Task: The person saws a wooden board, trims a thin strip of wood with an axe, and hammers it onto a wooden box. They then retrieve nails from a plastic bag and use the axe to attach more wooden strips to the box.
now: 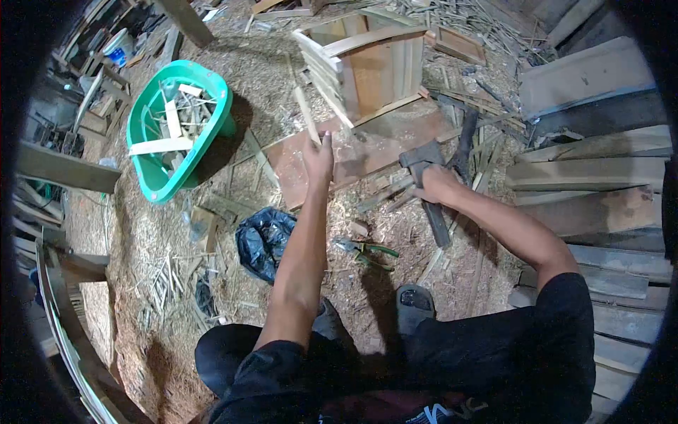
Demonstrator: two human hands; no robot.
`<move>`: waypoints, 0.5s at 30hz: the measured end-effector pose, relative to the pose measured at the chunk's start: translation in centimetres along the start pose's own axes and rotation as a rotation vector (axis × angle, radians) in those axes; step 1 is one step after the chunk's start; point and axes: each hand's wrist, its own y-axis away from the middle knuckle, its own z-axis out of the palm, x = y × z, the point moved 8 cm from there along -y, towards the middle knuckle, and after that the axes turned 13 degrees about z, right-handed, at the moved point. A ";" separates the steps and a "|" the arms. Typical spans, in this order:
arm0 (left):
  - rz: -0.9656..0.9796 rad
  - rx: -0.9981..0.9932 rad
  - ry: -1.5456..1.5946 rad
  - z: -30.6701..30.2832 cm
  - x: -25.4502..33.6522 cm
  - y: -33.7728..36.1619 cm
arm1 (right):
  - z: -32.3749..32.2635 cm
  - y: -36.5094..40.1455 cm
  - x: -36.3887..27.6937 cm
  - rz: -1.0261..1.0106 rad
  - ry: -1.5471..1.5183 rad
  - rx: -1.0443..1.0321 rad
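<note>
My left hand (319,157) is closed around the lower end of a narrow wooden slat (306,113), which points up and away from me. My right hand (439,185) grips a hammer (422,154) close to its dark, blocky head, and the handle slants down toward my feet. Beneath both hands a flat reddish-brown board (353,157) lies on the shavings. Just beyond my left hand stands a wooden crate-like frame (378,67), tilted, with slatted sides. Pliers (367,251) with green-and-black handles rest on the ground between my forearms.
A green plastic tub (159,177) of wood scraps stands at the left. A black plastic bag (261,244) lies beside my left forearm. Stacked boards (590,169) line the right side. A dark branch-like piece (465,145) lies beyond my right hand. Shavings and offcuts cover the floor.
</note>
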 end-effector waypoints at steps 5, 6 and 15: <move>0.086 -0.043 -0.333 -3.2 13.6 1.5 | 5.6 -1.4 3.9 0.188 -0.076 -0.067; 0.086 -0.056 -0.352 -3.7 15.8 1.7 | 5.2 -1.5 3.9 0.203 -0.100 -0.032; 0.242 -0.065 0.173 -4.0 11.1 -1.8 | -0.3 1.3 2.3 0.219 -0.529 0.111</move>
